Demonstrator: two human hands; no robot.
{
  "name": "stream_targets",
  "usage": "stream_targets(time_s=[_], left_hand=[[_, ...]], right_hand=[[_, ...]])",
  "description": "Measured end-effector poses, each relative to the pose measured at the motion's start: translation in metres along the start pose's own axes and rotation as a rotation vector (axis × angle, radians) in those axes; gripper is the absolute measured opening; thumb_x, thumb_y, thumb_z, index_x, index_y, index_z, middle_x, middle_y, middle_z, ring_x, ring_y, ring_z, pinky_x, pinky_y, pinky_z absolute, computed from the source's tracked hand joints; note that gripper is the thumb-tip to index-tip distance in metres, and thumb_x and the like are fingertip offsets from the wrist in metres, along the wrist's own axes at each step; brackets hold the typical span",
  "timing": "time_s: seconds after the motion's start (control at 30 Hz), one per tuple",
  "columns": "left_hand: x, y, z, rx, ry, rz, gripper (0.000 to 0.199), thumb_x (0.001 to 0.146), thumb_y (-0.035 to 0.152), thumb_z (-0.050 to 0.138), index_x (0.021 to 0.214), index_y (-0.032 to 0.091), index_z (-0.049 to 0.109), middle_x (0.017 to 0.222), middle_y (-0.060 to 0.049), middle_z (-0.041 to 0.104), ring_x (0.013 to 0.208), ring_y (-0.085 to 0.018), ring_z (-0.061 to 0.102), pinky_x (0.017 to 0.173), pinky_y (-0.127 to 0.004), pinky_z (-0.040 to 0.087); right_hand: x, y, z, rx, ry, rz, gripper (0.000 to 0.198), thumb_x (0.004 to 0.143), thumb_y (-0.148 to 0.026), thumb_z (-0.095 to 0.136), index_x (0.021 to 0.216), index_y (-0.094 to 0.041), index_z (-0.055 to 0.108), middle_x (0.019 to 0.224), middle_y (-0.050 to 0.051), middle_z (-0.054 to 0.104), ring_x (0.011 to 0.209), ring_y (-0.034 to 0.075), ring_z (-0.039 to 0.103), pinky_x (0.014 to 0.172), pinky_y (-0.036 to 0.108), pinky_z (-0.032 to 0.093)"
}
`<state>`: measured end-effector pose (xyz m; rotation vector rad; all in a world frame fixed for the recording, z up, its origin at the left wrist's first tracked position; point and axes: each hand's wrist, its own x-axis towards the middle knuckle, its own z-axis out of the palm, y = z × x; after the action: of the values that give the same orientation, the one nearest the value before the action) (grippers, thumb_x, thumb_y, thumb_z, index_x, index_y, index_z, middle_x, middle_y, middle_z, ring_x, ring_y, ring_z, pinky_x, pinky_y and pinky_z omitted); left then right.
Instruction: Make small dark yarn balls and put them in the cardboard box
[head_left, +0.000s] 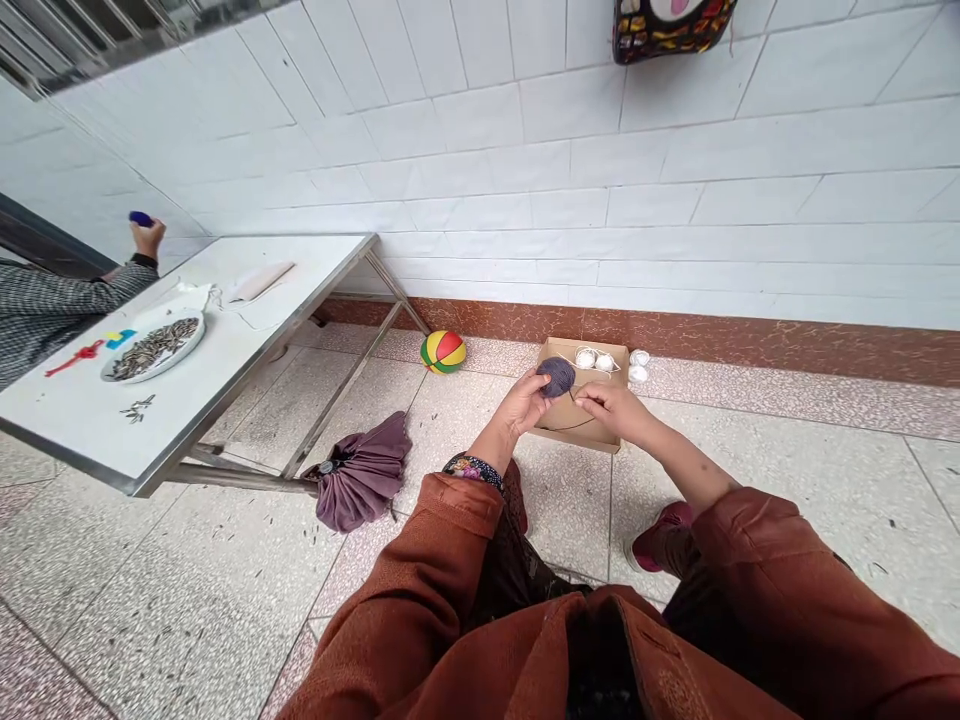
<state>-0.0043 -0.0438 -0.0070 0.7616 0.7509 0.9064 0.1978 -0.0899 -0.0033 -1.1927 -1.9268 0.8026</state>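
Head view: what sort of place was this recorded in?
Probably a home's courtyard or porch, though the frame can't confirm it: a white-tiled wall with metal bars at upper left, a speckled tile floor, and a table bearing a plate of what look like seeds.

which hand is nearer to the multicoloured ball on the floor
Left. The left hand, holding the dark yarn ball, is to the right of the multicoloured ball; the right hand is farther right.
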Motion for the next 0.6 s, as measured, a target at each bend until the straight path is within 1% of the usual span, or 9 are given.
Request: stream_targets(time_s=[0.07,0.13,0.2,0.3,0.37,0.47,0.53,0.6], left_hand=[[0.007,0.000,0.001,0.070,-0.002,-0.023,0.045,0.067,0.026,0.078,0.109,0.018,0.063,0.106,-0.005,0.068,0.092,-0.016,0.062,0.083,-0.031,0.050],[0.007,-0.001,0.003,0.153,-0.050,-0.046,0.047,0.065,0.022,0.078,0.109,0.017,0.064,0.107,-0.006,0.067,0.093,-0.016,0.062,0.086,-0.032,0.049],[0.003,-0.002,0.005,0.232,-0.135,-0.071,0.049,0.065,0.021,0.077,0.112,0.017,0.065,0.109,-0.007,0.067,0.097,-0.018,0.061,0.090,-0.034,0.048],[-0.004,-0.003,0.007,0.307,-0.281,-0.082,0.056,0.064,0.021,0.079,0.119,0.019,0.065,0.114,-0.008,0.067,0.107,-0.022,0.060,0.095,-0.036,0.045],[-0.008,-0.003,0.008,0.295,-0.365,-0.066,0.064,0.063,0.022,0.082,0.125,0.021,0.064,0.120,-0.009,0.065,0.114,-0.025,0.058,0.097,-0.036,0.044],[-0.012,0.001,0.010,0.201,-0.448,-0.051,0.076,0.063,0.024,0.083,0.136,0.028,0.060,0.136,-0.009,0.060,0.124,-0.027,0.056,0.100,-0.037,0.044],[-0.014,0.005,0.011,0.140,-0.473,-0.058,0.082,0.064,0.027,0.083,0.141,0.031,0.056,0.142,-0.010,0.056,0.125,-0.028,0.056,0.101,-0.039,0.045],[-0.015,0.008,0.013,0.096,-0.465,-0.071,0.083,0.062,0.030,0.084,0.141,0.030,0.057,0.142,-0.012,0.057,0.123,-0.030,0.058,0.100,-0.041,0.046]], right_hand=[[0.000,-0.008,-0.006,0.036,-0.042,-0.007,0.018,0.093,-0.035,0.059,0.089,-0.022,0.071,0.088,0.004,0.072,0.079,0.019,0.063,0.075,0.033,0.047],[0.001,-0.016,-0.012,0.073,-0.066,-0.008,0.018,0.093,-0.037,0.062,0.092,-0.023,0.073,0.089,0.004,0.071,0.078,0.019,0.064,0.074,0.033,0.048],[0.004,-0.022,-0.018,0.100,-0.064,-0.015,0.019,0.094,-0.038,0.062,0.091,-0.023,0.074,0.088,0.004,0.071,0.078,0.019,0.063,0.074,0.033,0.048],[0.010,-0.027,-0.024,0.106,-0.024,-0.037,0.019,0.094,-0.039,0.064,0.089,-0.025,0.076,0.086,0.004,0.070,0.081,0.020,0.063,0.077,0.035,0.048],[0.014,-0.026,-0.027,0.102,0.008,-0.047,0.019,0.094,-0.038,0.065,0.088,-0.025,0.076,0.086,0.004,0.069,0.081,0.020,0.063,0.079,0.036,0.048],[0.019,-0.020,-0.029,0.105,0.067,-0.027,0.019,0.095,-0.038,0.063,0.087,-0.025,0.075,0.086,0.004,0.069,0.083,0.021,0.062,0.082,0.037,0.047],[0.020,-0.013,-0.028,0.105,0.119,0.018,0.020,0.095,-0.038,0.062,0.085,-0.024,0.073,0.085,0.004,0.069,0.083,0.021,0.061,0.081,0.037,0.047],[0.020,-0.005,-0.025,0.093,0.157,0.089,0.021,0.093,-0.037,0.060,0.080,-0.023,0.069,0.080,0.003,0.067,0.078,0.020,0.059,0.075,0.034,0.046]])
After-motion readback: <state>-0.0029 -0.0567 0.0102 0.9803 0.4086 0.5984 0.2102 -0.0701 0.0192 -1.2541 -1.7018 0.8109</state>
